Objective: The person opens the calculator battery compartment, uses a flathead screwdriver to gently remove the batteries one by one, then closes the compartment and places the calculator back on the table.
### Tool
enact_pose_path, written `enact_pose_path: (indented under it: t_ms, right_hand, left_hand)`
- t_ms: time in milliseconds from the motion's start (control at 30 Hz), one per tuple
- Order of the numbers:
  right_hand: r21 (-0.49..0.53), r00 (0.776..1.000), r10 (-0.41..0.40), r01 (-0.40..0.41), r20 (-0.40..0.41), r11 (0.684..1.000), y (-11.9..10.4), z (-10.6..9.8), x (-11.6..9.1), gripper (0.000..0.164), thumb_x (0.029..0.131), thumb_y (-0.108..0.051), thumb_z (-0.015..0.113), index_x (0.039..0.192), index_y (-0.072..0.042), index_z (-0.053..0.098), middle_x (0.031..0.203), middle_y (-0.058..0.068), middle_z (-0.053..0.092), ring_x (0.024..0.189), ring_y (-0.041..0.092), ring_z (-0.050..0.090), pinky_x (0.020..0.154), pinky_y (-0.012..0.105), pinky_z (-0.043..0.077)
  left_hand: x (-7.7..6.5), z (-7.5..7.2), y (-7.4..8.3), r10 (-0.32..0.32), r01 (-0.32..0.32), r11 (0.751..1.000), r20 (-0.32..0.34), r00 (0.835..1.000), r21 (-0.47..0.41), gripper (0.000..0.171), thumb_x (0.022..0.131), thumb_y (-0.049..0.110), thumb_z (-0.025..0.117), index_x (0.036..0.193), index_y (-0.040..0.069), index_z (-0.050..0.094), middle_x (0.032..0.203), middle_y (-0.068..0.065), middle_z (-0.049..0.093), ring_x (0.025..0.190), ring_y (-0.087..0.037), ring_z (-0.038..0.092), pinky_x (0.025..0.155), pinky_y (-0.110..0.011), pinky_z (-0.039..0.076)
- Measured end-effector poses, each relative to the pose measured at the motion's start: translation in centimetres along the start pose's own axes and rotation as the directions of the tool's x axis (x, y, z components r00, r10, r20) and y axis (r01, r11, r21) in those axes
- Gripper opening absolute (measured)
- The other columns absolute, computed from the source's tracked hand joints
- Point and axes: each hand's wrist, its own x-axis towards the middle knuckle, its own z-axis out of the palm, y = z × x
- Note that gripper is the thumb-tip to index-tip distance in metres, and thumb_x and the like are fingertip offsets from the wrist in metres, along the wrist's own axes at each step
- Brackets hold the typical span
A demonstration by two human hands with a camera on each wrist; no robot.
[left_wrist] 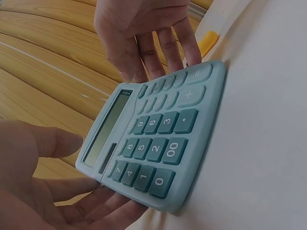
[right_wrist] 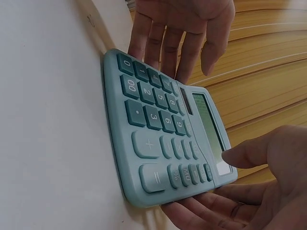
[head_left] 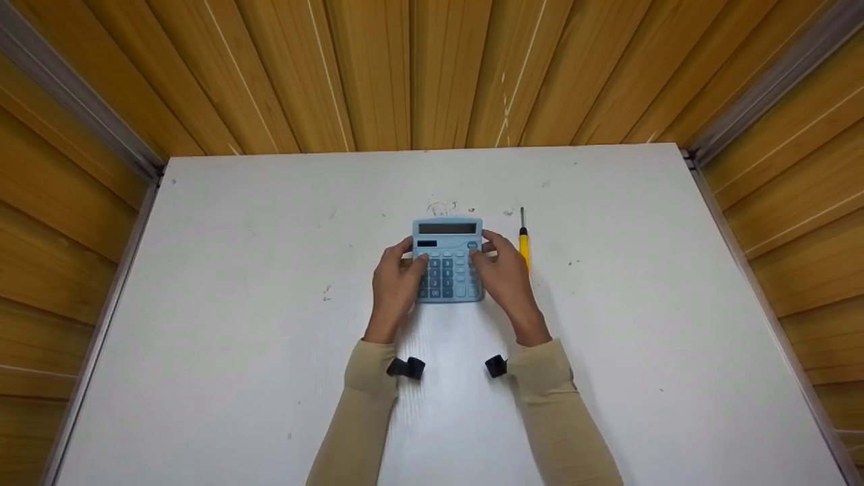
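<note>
Our two sleeved arms (head_left: 358, 418) reach inward from the near side. Our left hand (head_left: 395, 282) and right hand (head_left: 506, 273) grip the blue calculator (head_left: 448, 262) by opposite sides, fingers along its edges. It sits about midway between the counter's (head_left: 223, 324) left and right edges. On its keys (left_wrist: 156, 149) we read 0 to 9, 00, +, =, % and MU. Just beside our right hand lies a yellow-handled screwdriver (head_left: 523, 244).

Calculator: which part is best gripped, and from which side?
Probably the calculator's two side edges, left hand from the left and right hand from the right, fingers supporting from beneath. It is a wide, flat slab whose upper face carries the keys and screen, so the edges should give a balanced hold without pressing either.
</note>
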Motion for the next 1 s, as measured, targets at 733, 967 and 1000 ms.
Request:
enact_pose_path:
  t_ms: [733,967,1000]
  right_hand:
    - [0.035,0.995,-0.085,0.087,-0.059,0.996,-0.8,-0.7,-0.6,0.059,0.106,-0.046,0.063,0.15,-0.007,0.056,0.128,0.015,0.067,0.113,0.031,0.068,0.095,0.051,0.056]
    - [0.061,0.99,-0.115,0.12,-0.075,0.991,-1.2,-0.6,-0.9,0.058,0.107,-0.049,0.059,0.145,-0.006,0.056,0.126,0.014,0.065,0.111,0.031,0.066,0.095,0.05,0.055]
    - [0.066,0.99,-0.121,0.127,-0.076,0.99,-1.3,-0.6,-0.9,0.057,0.107,-0.049,0.059,0.144,-0.006,0.056,0.125,0.014,0.065,0.11,0.031,0.066,0.094,0.049,0.055]
  left_hand:
    - [-0.2,-0.4,1.2,0.044,-0.044,0.996,-0.002,0.999,-0.078,0.053,0.105,0.022,0.061,0.153,0.002,0.053,0.149,-0.016,0.059,0.127,-0.03,0.065,0.098,-0.048,0.057]
    - [-0.5,-0.4,1.2,0.069,-0.071,0.989,-0.02,0.997,-0.127,0.054,0.106,0.022,0.056,0.155,0.001,0.049,0.148,-0.015,0.056,0.127,-0.028,0.061,0.101,-0.048,0.053]
    - [-0.6,-0.4,1.2,0.077,-0.08,0.989,-0.023,0.997,-0.123,0.055,0.107,0.022,0.056,0.156,0.001,0.048,0.147,-0.015,0.056,0.128,-0.028,0.06,0.102,-0.049,0.052]
